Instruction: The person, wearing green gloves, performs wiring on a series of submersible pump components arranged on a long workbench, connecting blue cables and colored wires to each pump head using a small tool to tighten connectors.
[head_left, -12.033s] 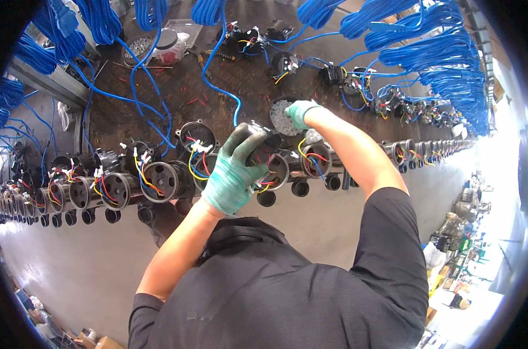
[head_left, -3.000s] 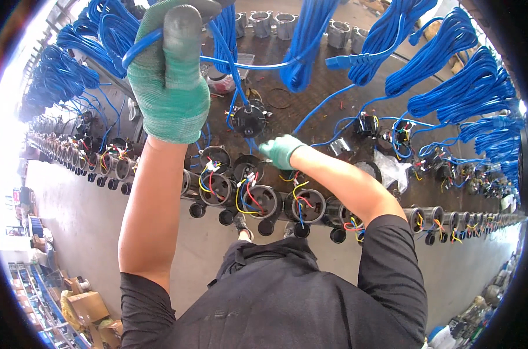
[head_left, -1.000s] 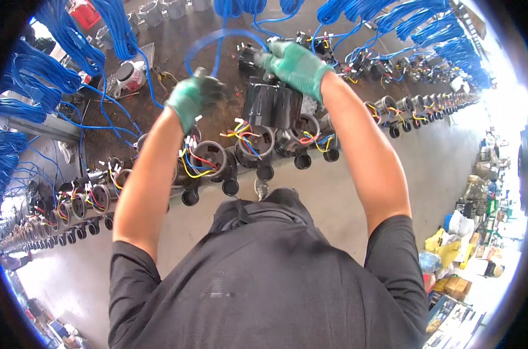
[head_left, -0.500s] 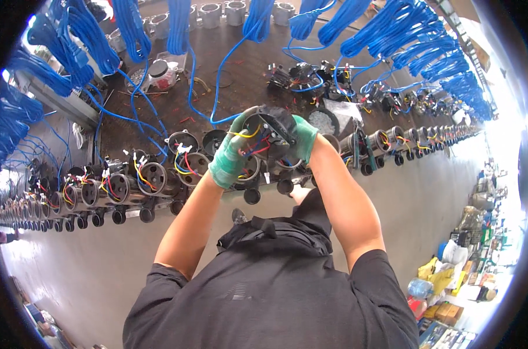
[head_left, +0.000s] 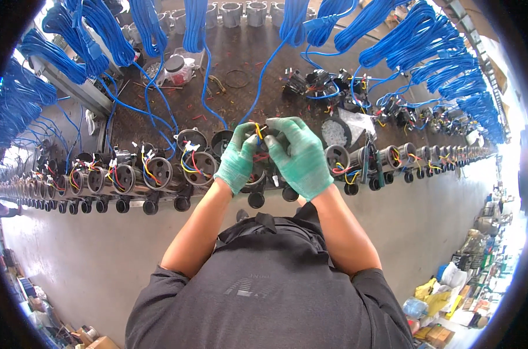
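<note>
Over the near edge of the bench, my gloved left hand [head_left: 238,161] and my gloved right hand [head_left: 303,158] meet, fingertips close together. Both are closed on a small bundle of wires [head_left: 258,131], with yellow, blue and dark pieces showing. A blue cable [head_left: 261,87] runs down from a hanging coil to my left hand. Just below my fingers, red wires show in the gap; the part they belong to is mostly hidden. To the left of my hands, an open metal cylinder housing [head_left: 199,168] has coloured wires sticking out.
Metal housings [head_left: 158,173] line the bench edge on both sides. Coiled blue cables [head_left: 195,26] hang overhead. Black wired parts [head_left: 314,83] lie farther back at right, near a clear plastic bag [head_left: 357,123] and a round black dish [head_left: 336,132]. A lidded jar [head_left: 176,67] stands at back left.
The black rounded part held up between my hands is no longer visible there. My fingers have come together on the wires, and my right hand now shows its back. The view has shifted slightly.
</note>
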### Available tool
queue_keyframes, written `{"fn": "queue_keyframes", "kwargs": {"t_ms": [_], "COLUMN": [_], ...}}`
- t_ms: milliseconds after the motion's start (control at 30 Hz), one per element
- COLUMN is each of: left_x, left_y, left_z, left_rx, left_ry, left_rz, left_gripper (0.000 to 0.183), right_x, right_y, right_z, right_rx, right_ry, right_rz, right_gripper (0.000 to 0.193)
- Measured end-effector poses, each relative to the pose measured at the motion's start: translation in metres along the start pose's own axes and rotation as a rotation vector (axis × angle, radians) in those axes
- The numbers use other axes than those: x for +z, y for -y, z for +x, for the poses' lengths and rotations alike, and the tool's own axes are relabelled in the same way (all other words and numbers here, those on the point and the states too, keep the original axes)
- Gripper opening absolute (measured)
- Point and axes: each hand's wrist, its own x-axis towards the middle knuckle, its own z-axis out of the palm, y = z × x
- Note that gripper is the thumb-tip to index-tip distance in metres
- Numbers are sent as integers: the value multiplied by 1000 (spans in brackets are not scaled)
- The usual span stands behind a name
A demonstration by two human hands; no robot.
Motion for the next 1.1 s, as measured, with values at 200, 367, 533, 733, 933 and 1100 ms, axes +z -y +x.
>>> {"fn": "queue_keyframes", "kwargs": {"t_ms": [200, 367, 533, 733, 933, 1100], "left_x": [10, 8, 1, -10, -20, -6], "left_y": [-11, -11, -6, -1, -13, -53], "left_z": [-13, -9, -4, 8, 13, -3], "left_rx": [-58, -1, -104, -233, -239, 10], "left_ry": [-10, 19, 74, 118, 103, -64], "left_rz": [62, 330, 192, -20, -107, 245], "left_gripper": [45, 46, 44, 44, 34, 34], "right_x": [3, -14, -41, -40, -28, -20], "right_y": [-23, -35, -46, -56, -59, -53], "right_z": [0, 12, 7, 2, 18, 29], "right_rx": [71, 466, 676, 550, 381, 95], "right_ry": [69, 139, 198, 215, 159, 190], "right_rz": [90, 481, 719, 309, 307, 233], "right_gripper": [20, 13, 11, 9, 10, 8]}}
